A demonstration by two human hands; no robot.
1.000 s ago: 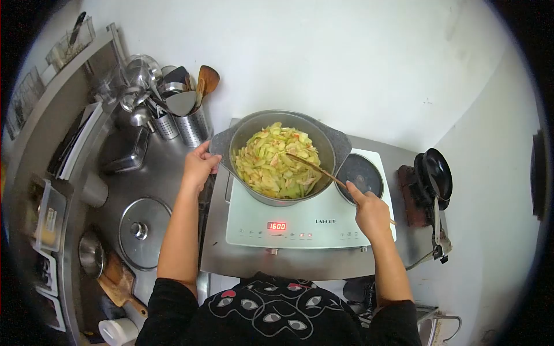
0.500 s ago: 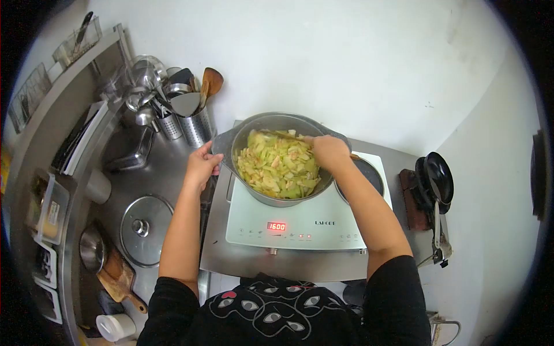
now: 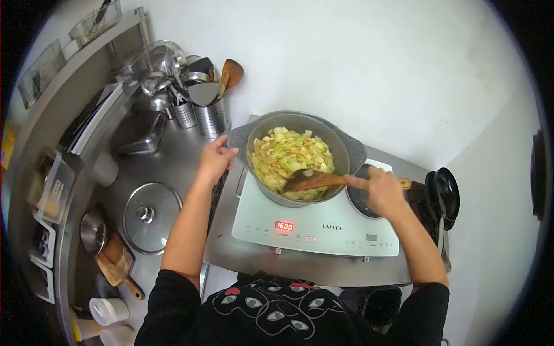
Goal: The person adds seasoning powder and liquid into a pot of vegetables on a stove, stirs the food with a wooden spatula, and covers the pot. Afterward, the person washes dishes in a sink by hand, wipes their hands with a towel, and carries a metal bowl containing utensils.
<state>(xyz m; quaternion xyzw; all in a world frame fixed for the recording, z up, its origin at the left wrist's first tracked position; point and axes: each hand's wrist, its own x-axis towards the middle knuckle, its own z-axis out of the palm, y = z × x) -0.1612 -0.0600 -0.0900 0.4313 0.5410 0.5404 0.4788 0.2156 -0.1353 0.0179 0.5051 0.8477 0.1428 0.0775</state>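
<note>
Okay, edges first: round grey pot (image 3: 297,120) sits on the left side of the pale green two-zone cooktop (image 3: 317,233), bare strip of steel counter (image 3: 231,251) in front, plain white wall (image 3: 346,63) behind. Dark round right zone (image 3: 359,199) is partly under the spatula handle and right hand; black pans (image 3: 445,193) sit beyond that hand, limiting room on that side. Clear glass lid (image 3: 151,220) lies well apart, left of the pot.

Right hand (image 3: 382,190) is closed around the brown wooden spatula (image 3: 323,181); blade is inside the pot at its near side, on the green-yellow slices (image 3: 291,151), left of the hand. Left hand (image 3: 218,160) pinches the pot's left handle (image 3: 238,138).

Vs half a second ago: right hand was over the pot's far right rim, now it's back toward the person, outside the pot. Left grip unchanged.
</note>
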